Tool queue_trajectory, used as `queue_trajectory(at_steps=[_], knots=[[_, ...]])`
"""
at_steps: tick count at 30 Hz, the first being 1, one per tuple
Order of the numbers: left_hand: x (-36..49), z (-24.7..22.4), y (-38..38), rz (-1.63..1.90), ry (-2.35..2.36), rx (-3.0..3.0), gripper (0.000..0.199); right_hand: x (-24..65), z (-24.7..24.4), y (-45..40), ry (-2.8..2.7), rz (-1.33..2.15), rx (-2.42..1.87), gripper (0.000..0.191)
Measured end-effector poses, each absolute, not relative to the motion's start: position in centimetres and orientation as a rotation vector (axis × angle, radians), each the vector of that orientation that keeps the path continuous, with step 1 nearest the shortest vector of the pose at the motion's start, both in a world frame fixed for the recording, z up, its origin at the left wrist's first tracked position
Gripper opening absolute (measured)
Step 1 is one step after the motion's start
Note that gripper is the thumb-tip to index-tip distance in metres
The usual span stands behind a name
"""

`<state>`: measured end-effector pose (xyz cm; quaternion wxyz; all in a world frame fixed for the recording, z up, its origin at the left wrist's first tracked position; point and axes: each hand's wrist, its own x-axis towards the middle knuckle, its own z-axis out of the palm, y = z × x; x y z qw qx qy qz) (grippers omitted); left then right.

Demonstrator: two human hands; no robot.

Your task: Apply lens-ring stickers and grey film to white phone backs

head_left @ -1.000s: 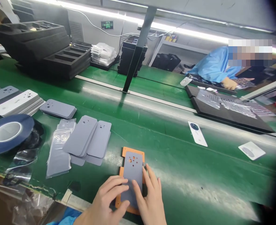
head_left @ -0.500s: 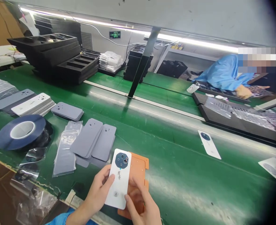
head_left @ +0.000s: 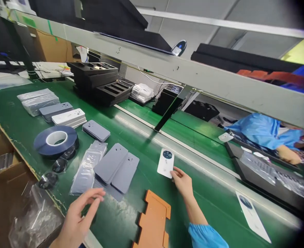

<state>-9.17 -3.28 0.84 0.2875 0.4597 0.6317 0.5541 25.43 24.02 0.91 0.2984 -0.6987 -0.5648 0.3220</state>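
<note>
1. Green surface [head_left: 206, 168] is spread beneath both hands, and black foam trays [head_left: 90, 77] are stacked at its far side, beyond the left hand [head_left: 77, 220].
2. A white panel [head_left: 164, 162] with a dark round camera area is held at its near corner by the right hand [head_left: 184, 184], thumb and fingers clamped on the edge.
3. Nothing is gripped by the left hand; its thumb and index fingertip are held slightly apart, near the clear sleeves [head_left: 86, 170].
4. Gray panels [head_left: 112, 162] are laid in overlapping piles just beyond the left hand.
5. An orange fixture [head_left: 153, 220] is placed between the hands, nearer the wearer than the white panel.
6. Farther out beyond the left hand, a blue tape roll [head_left: 42, 142] and a white stack [head_left: 69, 117] are seen.
7. Another white panel [head_left: 254, 218] is set to the right of the right hand; beyond it, a person's blue sleeve [head_left: 260, 132] is visible.
</note>
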Motion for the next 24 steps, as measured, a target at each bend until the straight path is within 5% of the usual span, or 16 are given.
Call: queue_trajectory(at_steps=[5, 9, 13, 18, 24], knots=[[-15.5, 0.9, -6.2, 1.562, 2.358, 1.346, 0.028, 26.7, 1.3, 28.4, -1.634, 0.600, -2.051, 0.054], [-20.0, 0.4, -7.2, 1.255, 2.734, 1.209, 0.060, 26.5, 1.2, 28.3, -1.777, 0.456, -2.141, 0.050], [-21.6, 0.1, -7.4, 1.028, 2.666, 1.027, 0.054, 25.2, 1.4, 27.7, -1.888, 0.361, -2.155, 0.053], [-19.6, 2.7, -6.7, 1.234, 2.503, 0.992, 0.041, 20.8, 3.4, 24.9, -2.019, 0.330, -1.953, 0.052], [-13.6, 6.4, -6.1, 1.296, 2.040, 0.885, 0.051, 12.5, 5.3, 13.2, -2.113, 1.019, -1.192, 0.040]])
